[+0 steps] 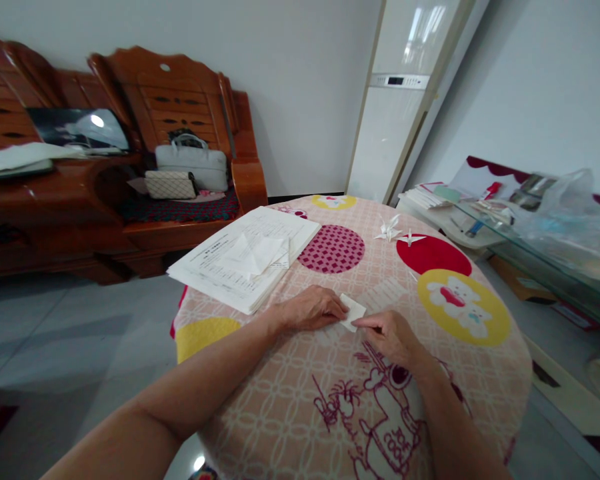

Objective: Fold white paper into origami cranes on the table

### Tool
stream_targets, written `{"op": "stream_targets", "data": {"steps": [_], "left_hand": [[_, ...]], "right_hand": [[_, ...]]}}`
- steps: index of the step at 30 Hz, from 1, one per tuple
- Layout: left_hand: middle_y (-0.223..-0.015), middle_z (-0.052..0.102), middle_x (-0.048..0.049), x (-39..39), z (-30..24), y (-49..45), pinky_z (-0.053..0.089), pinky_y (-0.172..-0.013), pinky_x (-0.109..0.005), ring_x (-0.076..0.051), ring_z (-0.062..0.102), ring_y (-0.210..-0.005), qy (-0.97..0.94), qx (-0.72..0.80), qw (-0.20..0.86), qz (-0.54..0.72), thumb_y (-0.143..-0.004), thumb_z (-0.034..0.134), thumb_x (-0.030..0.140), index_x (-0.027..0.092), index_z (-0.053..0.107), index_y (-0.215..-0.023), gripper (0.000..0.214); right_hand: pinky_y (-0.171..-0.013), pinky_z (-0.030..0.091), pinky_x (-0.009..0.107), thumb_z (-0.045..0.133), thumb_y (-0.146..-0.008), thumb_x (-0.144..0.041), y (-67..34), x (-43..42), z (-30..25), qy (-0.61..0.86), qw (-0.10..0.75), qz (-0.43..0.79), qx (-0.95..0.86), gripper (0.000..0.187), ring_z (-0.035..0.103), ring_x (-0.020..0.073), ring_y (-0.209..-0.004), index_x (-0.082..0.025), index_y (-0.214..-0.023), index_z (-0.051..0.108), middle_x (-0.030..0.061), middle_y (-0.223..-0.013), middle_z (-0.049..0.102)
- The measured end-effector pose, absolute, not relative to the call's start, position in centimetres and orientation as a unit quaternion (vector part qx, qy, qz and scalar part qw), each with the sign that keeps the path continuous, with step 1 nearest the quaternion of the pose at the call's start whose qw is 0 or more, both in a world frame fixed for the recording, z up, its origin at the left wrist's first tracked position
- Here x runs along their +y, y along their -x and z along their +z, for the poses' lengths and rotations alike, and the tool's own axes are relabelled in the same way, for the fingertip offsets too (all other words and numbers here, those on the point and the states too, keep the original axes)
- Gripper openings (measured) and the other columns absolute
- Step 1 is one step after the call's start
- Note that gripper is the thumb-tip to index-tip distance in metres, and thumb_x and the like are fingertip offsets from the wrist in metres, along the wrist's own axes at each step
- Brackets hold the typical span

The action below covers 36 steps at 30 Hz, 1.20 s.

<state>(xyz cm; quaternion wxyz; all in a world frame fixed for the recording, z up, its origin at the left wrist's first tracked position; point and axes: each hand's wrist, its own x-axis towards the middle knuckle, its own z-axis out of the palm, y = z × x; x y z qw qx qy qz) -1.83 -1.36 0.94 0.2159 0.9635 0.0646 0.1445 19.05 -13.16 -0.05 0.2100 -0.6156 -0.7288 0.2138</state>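
Observation:
A small folded piece of white paper point(353, 311) lies on the patterned cloth of the round table point(290, 400). My left hand point(313, 309) rests on the cloth with its fingertips pressing the paper's left edge. My right hand point(390, 335) is curled, its forefinger and thumb pinching the paper's lower right corner. Both hands hold the paper flat against the table.
A stack of printed sheets point(245, 257) with folded white paper on top lies at the table's far left. Two white paper cranes point(396, 231) stand near the far edge. A wooden bench point(130, 167) with bags stands at the left; a glass shelf point(530, 233) with clutter at the right.

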Motion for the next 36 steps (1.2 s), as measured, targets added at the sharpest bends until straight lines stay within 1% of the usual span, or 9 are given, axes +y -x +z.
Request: {"op": "stream_targets", "data": {"steps": [4, 9, 11, 13, 19, 23, 28, 32, 36], "left_hand": [[-0.094, 0.073, -0.0077, -0.6, 0.0, 1.8, 0.048, -0.079, -0.023, -0.015, 0.066, -0.085, -0.935, 0.123, 0.289, 0.165, -0.089, 0.053, 0.022, 0.014, 0.072, -0.093, 0.021], [-0.109, 0.070, -0.0094, -0.4, -1.2, 0.6, 0.046, -0.090, -0.027, -0.017, 0.063, -0.101, -0.923, 0.154, 0.283, 0.211, -0.088, 0.053, 0.021, 0.015, 0.070, -0.107, 0.025], [-0.099, 0.072, -0.0085, -0.4, -1.4, -0.1, 0.048, -0.081, -0.027, -0.017, 0.064, -0.088, -0.902, 0.243, 0.271, 0.232, -0.084, 0.057, 0.021, 0.014, 0.069, -0.106, 0.026], [-0.092, 0.072, -0.0072, -0.2, -1.3, -0.9, 0.047, -0.073, -0.025, -0.016, 0.063, -0.079, -0.880, 0.318, 0.264, 0.236, -0.082, 0.056, 0.021, 0.014, 0.071, -0.099, 0.023], [-0.068, 0.068, -0.0025, 0.7, -0.5, -2.3, 0.037, -0.057, -0.022, -0.013, 0.058, -0.063, -0.857, 0.373, 0.312, 0.172, -0.079, 0.059, 0.031, 0.012, 0.072, -0.076, 0.022], [-0.063, 0.065, -0.0016, 0.7, 0.0, -2.4, 0.033, -0.054, -0.021, -0.012, 0.055, -0.059, -0.845, 0.389, 0.330, 0.163, -0.075, 0.064, 0.031, 0.012, 0.071, -0.071, 0.021], [-0.047, 0.055, 0.0013, 0.5, 0.2, -2.2, 0.030, -0.048, -0.021, -0.009, 0.047, -0.045, -0.811, 0.377, 0.430, 0.126, -0.077, 0.062, 0.036, 0.012, 0.066, -0.061, 0.029], [-0.044, 0.050, 0.0024, 0.3, -0.2, -2.1, 0.028, -0.049, -0.021, -0.008, 0.044, -0.046, -0.822, 0.378, 0.398, 0.156, -0.076, 0.061, 0.032, 0.012, 0.062, -0.053, 0.030], [-0.048, 0.053, 0.0022, 0.3, -0.8, -2.2, 0.030, -0.050, -0.021, -0.009, 0.047, -0.050, -0.834, 0.371, 0.374, 0.166, -0.078, 0.059, 0.027, 0.012, 0.065, -0.059, 0.025]], "right_hand": [[-0.061, 0.046, 0.025, 0.050, -0.078, -0.015, -18.6, -13.2, 0.2, 0.616, 0.163, 0.195, -0.745, 0.038, 0.069, 0.0185, -0.070, -0.023, -0.104, 0.076, 0.0065, -0.087, 0.078], [-0.066, 0.047, 0.027, 0.051, -0.079, -0.014, -18.5, -13.3, 0.4, 0.621, 0.136, 0.177, -0.751, 0.039, 0.071, 0.0208, -0.077, -0.026, -0.107, 0.075, 0.0072, -0.094, 0.077], [-0.067, 0.047, 0.027, 0.051, -0.079, -0.014, -18.5, -13.3, 0.4, 0.624, 0.129, 0.173, -0.751, 0.039, 0.071, 0.0212, -0.080, -0.026, -0.108, 0.075, 0.0075, -0.095, 0.077], [-0.067, 0.048, 0.026, 0.051, -0.080, -0.015, -18.4, -13.3, 0.4, 0.626, 0.124, 0.168, -0.751, 0.038, 0.071, 0.0213, -0.081, -0.027, -0.108, 0.074, 0.0075, -0.096, 0.077], [-0.069, 0.048, 0.026, 0.051, -0.081, -0.015, -18.3, -13.3, 0.4, 0.630, 0.112, 0.162, -0.751, 0.039, 0.072, 0.0212, -0.082, -0.029, -0.108, 0.074, 0.0067, -0.096, 0.077], [-0.069, 0.048, 0.027, 0.051, -0.081, -0.015, -18.3, -13.2, 0.3, 0.634, 0.114, 0.164, -0.748, 0.038, 0.072, 0.0218, -0.081, -0.029, -0.108, 0.075, 0.0074, -0.095, 0.077], [-0.066, 0.047, 0.028, 0.051, -0.081, -0.016, -18.4, -13.2, 0.4, 0.634, 0.121, 0.170, -0.745, 0.037, 0.071, 0.0218, -0.077, -0.027, -0.106, 0.076, 0.0082, -0.093, 0.077], [-0.065, 0.047, 0.027, 0.050, -0.081, -0.016, -18.5, -13.3, 0.2, 0.626, 0.134, 0.172, -0.749, 0.037, 0.071, 0.0213, -0.077, -0.026, -0.106, 0.076, 0.0076, -0.094, 0.077], [-0.066, 0.049, 0.027, 0.049, -0.081, -0.015, -18.6, -13.4, 0.1, 0.615, 0.154, 0.178, -0.753, 0.038, 0.072, 0.0217, -0.081, -0.023, -0.107, 0.075, 0.0077, -0.097, 0.077]]}}
